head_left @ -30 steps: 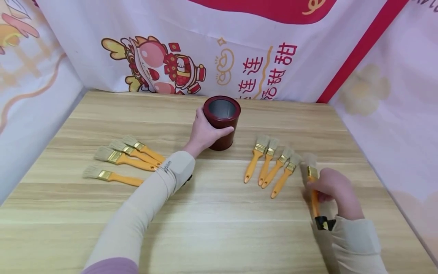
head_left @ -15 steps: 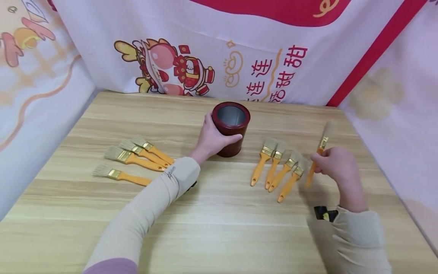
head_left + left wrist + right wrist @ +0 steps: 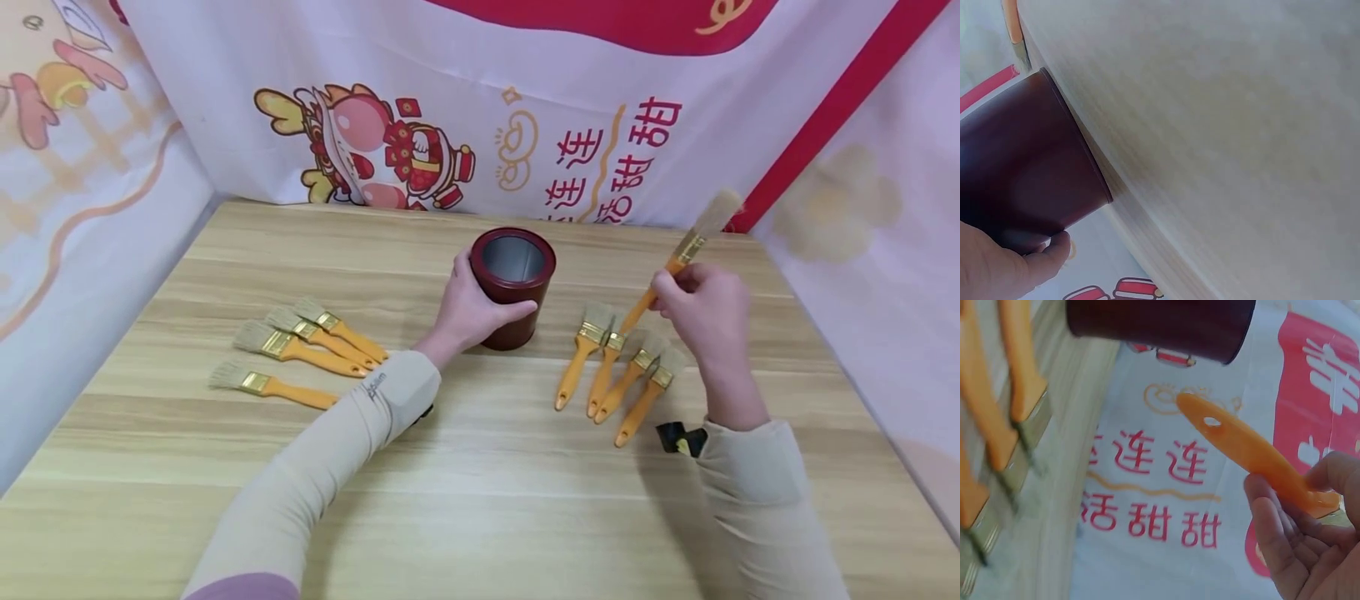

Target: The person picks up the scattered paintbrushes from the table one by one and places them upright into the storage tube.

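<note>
A dark red cylindrical container [image 3: 517,321], open at the top with a grey inside, stands upright on the wooden table. My left hand [image 3: 476,308] grips its near left side, thumb across the front; the left wrist view shows fingers curled against the container wall [image 3: 1029,156]. To the right, my right hand [image 3: 708,312] pinches a paintbrush [image 3: 682,254] by its orange handle, bristles up and tilted right, above the table. In the right wrist view the handle [image 3: 1241,440] with its hanging hole points toward the container [image 3: 1166,322].
Several paintbrushes [image 3: 573,367] lie side by side right of the container, under the raised brush. More paintbrushes [image 3: 300,354] lie left of my forearm, one [image 3: 292,392] apart from the others. A printed cloth [image 3: 450,83] hangs along the table's back edge.
My right hand has lifted the paintbrush off the table's right side and carried it up and leftward toward the container. The left hand keeps its grip on the container.
</note>
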Tool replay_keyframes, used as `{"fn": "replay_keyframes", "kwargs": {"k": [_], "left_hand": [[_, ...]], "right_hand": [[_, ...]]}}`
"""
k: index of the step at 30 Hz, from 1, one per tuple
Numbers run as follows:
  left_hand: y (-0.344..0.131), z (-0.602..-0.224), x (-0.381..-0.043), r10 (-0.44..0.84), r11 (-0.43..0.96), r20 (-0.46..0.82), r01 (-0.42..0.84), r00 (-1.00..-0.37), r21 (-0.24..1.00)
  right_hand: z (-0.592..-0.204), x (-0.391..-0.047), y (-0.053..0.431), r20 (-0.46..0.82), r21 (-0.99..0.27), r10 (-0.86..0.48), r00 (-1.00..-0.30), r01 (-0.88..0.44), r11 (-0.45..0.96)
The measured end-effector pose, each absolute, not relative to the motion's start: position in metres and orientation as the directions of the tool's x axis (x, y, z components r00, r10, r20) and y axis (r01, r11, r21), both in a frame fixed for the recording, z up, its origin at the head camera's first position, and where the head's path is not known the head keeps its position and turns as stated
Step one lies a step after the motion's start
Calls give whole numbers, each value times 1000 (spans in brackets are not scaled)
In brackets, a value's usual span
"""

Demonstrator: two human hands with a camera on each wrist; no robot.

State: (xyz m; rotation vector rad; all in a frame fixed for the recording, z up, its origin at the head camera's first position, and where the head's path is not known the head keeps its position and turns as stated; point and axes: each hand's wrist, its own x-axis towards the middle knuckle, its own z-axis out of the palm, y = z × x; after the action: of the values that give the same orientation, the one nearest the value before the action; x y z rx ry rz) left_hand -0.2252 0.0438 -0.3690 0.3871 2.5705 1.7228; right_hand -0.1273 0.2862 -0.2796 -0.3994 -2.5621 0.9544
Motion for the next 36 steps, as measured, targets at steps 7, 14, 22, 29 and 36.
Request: {"fn": "replay_keyframes", "kwargs": {"k": [7, 14, 22, 29, 36], "left_hand": [[44, -369, -223, 211, 363, 123, 194, -970, 911], [44, -368, -223, 206, 384, 141, 213, -968, 898], [45, -370, -222, 213, 357, 127, 199, -969, 913], [47, -373, -221, 228, 359, 155, 231, -961, 904], [42, -373, -223, 218, 368, 181, 253, -959, 895]], "right_hand": [[-276, -138, 263, 311, -723, 361, -879, 27, 690], [-266, -152, 240, 410, -776, 382, -829, -97, 624], [-260, -179, 208, 561, -678, 239, -793, -273, 683], [-280, -190, 202, 514, -633, 206, -832, -206, 746], [-289, -199, 197, 500, -551, 134, -855, -196, 811]]}}
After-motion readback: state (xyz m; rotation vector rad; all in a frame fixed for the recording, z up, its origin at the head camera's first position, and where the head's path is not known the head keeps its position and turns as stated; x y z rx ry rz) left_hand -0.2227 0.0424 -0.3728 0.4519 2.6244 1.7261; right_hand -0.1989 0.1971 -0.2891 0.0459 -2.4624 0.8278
